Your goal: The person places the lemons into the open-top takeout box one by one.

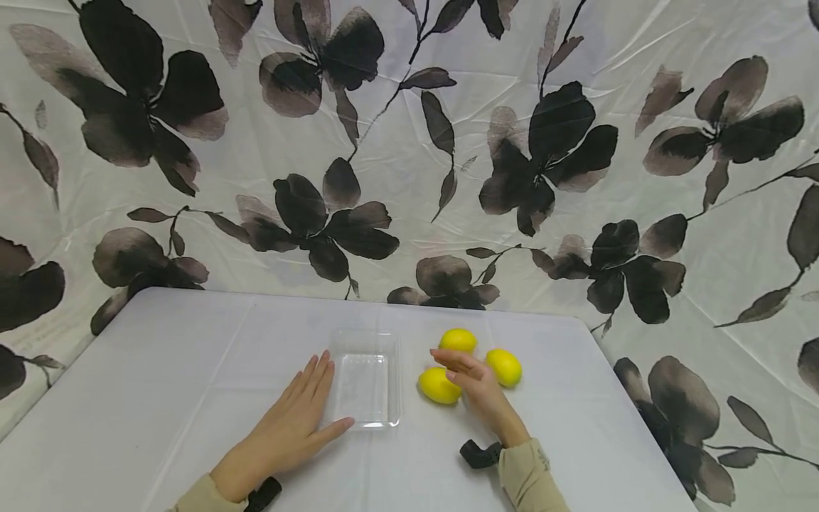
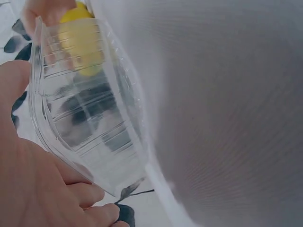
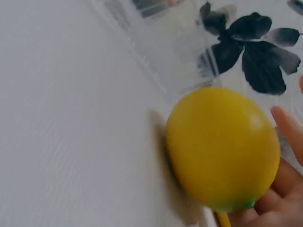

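A clear plastic container [image 1: 394, 380] stands on the white table, and its hollow faces up. My left hand [image 1: 288, 423] lies along its left side, fingers straight and thumb spread at the near corner; in the left wrist view, the fingers lie close against the container's wall [image 2: 41, 125]. To the right are three yellow lemons: a near one [image 1: 436, 386], a far one [image 1: 458, 339] and a right one [image 1: 505, 368]. My right hand [image 1: 483, 395] is over the group, fingers extended and nearest the near lemon. In the right wrist view, a lemon [image 3: 222, 149] sits in front of the fingers, not gripped.
The table [image 1: 192, 398] has a white cover. Behind it hangs a cloth [image 1: 422, 142] printed with dark flowers. Black wrist devices show by the left sleeve [image 1: 207, 498] and the right sleeve [image 1: 531, 473].
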### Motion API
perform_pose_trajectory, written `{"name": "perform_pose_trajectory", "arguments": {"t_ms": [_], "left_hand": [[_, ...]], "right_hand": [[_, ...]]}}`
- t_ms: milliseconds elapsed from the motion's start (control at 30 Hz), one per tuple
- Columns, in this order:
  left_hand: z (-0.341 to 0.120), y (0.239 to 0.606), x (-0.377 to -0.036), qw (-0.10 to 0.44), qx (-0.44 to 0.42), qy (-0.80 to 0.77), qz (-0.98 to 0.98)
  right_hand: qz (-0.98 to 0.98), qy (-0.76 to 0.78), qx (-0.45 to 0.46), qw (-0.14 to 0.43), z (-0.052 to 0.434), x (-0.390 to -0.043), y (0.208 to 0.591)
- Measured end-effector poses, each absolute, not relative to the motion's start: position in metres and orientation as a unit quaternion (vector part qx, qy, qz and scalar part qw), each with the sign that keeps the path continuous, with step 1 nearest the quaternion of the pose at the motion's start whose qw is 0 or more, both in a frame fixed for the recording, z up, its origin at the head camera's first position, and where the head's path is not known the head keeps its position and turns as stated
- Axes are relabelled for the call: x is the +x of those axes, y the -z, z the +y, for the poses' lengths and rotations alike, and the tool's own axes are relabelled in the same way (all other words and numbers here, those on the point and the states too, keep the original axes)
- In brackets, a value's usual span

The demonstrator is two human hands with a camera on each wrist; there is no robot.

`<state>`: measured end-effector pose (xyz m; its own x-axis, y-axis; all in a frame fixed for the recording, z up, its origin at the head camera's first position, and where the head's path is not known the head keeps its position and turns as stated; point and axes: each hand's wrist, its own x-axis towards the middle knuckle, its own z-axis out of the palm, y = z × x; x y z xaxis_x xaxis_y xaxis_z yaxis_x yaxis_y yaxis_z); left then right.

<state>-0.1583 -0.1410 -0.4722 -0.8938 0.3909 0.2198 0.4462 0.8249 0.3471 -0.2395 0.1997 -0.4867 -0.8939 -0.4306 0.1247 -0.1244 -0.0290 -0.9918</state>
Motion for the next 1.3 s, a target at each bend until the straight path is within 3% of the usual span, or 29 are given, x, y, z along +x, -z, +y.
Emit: {"name": "perform_pose_trajectory", "arguments": {"t_ms": [167,300,833,1300], "left_hand": [[-0.14,0.473,-0.158,0.064,-0.22,0.207,-0.951],[-0.14,0.474,-0.159,0.064,-0.219,0.21,-0.951],[-0.139,0.474,-0.157,0.067,-0.218,0.213,-0.95],[-0.138,0.474,-0.158,0.066,-0.218,0.218,-0.949]], "right_hand": [[0.738,0.622,-0.197,0.173,0.202,-0.24,0.496],[0.744,0.608,-0.2,0.191,0.204,-0.24,0.5],[0.76,0.555,-0.308,0.143,0.209,-0.235,0.499],[0.785,0.551,-0.268,0.093,0.21,-0.236,0.506]]}}
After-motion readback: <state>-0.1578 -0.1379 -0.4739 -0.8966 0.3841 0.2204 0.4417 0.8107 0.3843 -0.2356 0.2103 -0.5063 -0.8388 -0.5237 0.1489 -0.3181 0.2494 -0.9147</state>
